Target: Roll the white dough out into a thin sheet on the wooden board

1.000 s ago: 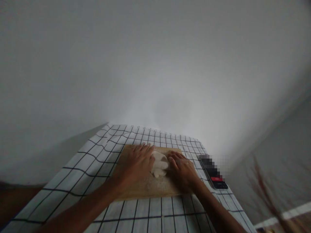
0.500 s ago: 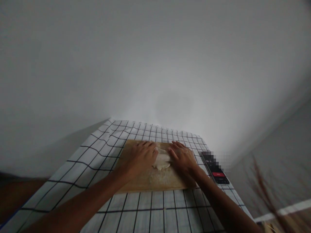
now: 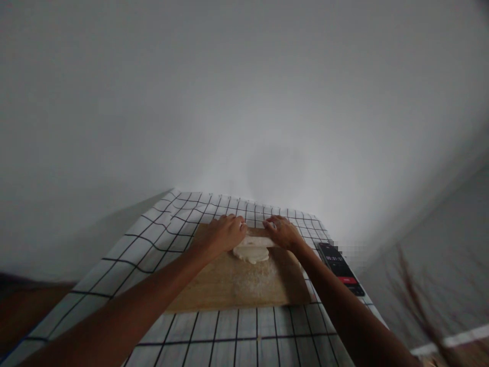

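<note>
A flattened piece of pale dough (image 3: 251, 254) lies on a wooden board (image 3: 229, 290). Across the dough's far side runs a short, flour-whitened rolling pin (image 3: 261, 241), its ends hidden under my hands. My left hand (image 3: 228, 230) is curled over the pin's left end, fingers bent. On the right end, my right hand (image 3: 281, 232) is closed in the same way. Loose flour (image 3: 254, 279) dusts the board in front of the dough.
A white tablecloth with black grid lines (image 3: 214, 336) covers the table under the board. To the right lies a phone (image 3: 342, 267) with a running timer, partly pixelated. A pale wall (image 3: 244, 127) rises behind, and blurred dry stems (image 3: 414, 300) stand at the lower right.
Both hands have moved slightly away from me with the rolling pin, and their fingers have gone from stretched out to curled. More dough now shows on the near side of the pin.
</note>
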`<state>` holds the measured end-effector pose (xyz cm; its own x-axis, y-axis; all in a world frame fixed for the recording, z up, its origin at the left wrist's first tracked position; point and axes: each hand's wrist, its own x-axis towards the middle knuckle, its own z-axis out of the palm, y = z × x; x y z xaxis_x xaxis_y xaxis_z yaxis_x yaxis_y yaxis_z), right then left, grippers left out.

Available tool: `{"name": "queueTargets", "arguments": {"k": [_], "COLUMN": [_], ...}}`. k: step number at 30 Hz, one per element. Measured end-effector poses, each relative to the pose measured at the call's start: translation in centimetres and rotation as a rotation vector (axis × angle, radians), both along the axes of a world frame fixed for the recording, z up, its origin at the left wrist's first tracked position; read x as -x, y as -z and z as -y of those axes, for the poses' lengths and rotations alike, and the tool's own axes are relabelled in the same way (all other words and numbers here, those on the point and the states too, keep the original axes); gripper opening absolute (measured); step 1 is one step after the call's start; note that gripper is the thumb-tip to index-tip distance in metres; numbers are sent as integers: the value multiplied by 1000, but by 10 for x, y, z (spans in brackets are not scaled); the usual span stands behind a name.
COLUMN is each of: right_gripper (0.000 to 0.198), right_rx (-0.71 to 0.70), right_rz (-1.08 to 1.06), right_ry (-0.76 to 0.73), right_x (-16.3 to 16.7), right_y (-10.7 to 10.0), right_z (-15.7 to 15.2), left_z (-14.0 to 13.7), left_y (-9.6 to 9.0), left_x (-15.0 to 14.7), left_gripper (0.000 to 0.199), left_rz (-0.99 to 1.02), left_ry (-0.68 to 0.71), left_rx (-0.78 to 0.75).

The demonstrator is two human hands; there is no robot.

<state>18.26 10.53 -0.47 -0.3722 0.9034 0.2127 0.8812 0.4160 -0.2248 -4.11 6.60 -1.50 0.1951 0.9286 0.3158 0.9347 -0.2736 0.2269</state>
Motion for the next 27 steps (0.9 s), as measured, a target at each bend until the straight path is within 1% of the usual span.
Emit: {"name": "queueTargets", "arguments": {"k": [3,5,11,13,17,20,22,24,27], "right_gripper": [50,48,44,45,46,46,50,51,49], "right_rx": [-20,-34,-109,-117,-149,-183,-198,-197,-174], "right_rz": [54,95,94,54,-28,-34,-27,-20,-15], "right_ry": [10,-10,-41,-45,11,-14,-45,-73,-78], "right_x": [-3,-5,-7,-8,-13,-18,-21,-23,-20], "right_y": [-2,-3,-2,2,15,25,27,26,17], "right_z": [12,23,75,93,123,142,150,151,137], "left_z": [5,12,48,61,88,106,114,116,106], "left_y": [4,7,14,14,14,16,17,17,15], "left_x": [-2,-4,-9,-10,-9,-5,-3,-2,-3], "left_gripper": [39,38,45,47,51,53,55,55,52], "left_rz": [-20,-23,-46,-51,-76,-101,-107,-106,-98], "left_ry": [-15,-1,54,71,102,145,181,193,160], "left_rx": [-60,-104,-224,-239,-236,-273,-299,-296,-225]}}
